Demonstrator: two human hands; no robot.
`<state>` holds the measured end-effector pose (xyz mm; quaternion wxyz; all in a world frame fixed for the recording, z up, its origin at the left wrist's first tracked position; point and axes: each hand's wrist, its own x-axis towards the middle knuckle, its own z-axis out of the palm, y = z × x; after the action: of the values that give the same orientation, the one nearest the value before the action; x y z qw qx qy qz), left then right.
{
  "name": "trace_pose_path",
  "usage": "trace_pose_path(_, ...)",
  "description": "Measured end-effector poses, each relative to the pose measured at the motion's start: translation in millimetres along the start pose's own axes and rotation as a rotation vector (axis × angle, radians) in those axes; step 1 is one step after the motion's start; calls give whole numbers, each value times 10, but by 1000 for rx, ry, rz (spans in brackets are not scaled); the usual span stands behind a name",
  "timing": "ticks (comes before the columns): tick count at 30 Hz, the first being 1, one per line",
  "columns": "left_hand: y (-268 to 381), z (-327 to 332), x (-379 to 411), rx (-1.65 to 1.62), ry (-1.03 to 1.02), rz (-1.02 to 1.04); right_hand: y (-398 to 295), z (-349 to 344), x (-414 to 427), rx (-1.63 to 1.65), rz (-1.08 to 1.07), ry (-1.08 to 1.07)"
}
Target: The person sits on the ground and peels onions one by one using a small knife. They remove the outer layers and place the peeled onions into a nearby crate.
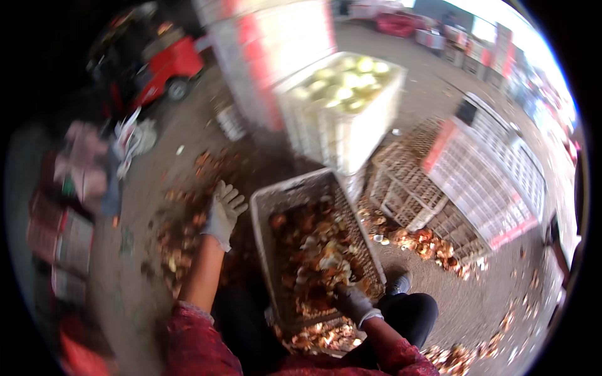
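Note:
A plastic crate (261, 235) stands before me, tilted in view, with onion skins (324, 254) and scraps inside. My left hand (225, 209), in a pale work glove, is raised left of the crate, fingers apart and nothing in it. At the crate's near right corner, my right hand (353, 303), in a darker, soiled glove, reaches in among the skins. Its fingertips are blurred and partly hidden, so whether it holds anything is unclear. Beyond the crate's far end stands a white crate (336, 136) full of peeled onions (345, 82).
Stacked crates (479, 183) stand at the right, near my shoe (401, 283). A tall crate stack (263, 61) rises behind. Loose skins (174, 254) litter the floor on both sides. A red vehicle (174, 66) is at the upper left; pink crates (75, 239) lie at the left.

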<state>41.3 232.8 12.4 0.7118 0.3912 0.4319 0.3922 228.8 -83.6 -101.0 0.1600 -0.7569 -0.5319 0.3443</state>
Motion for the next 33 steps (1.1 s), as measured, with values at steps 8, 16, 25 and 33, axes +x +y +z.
trace_pose_path(8,-1337,-2681,-1961,-339,673,-86,-122,376,-70,515,442,-287)
trace_pose_path(16,-3396,-3654,-2876,-709,715,-207,-560,258,-27,1116,531,-130)
trace_pose_path(25,-3195,-3395,-1676,-434,721,-353,-90,939,141,638,468,94)
trace_pose_path(33,-2301,-3468,85,592,579,-302,-236,1047,18,709,648,379)
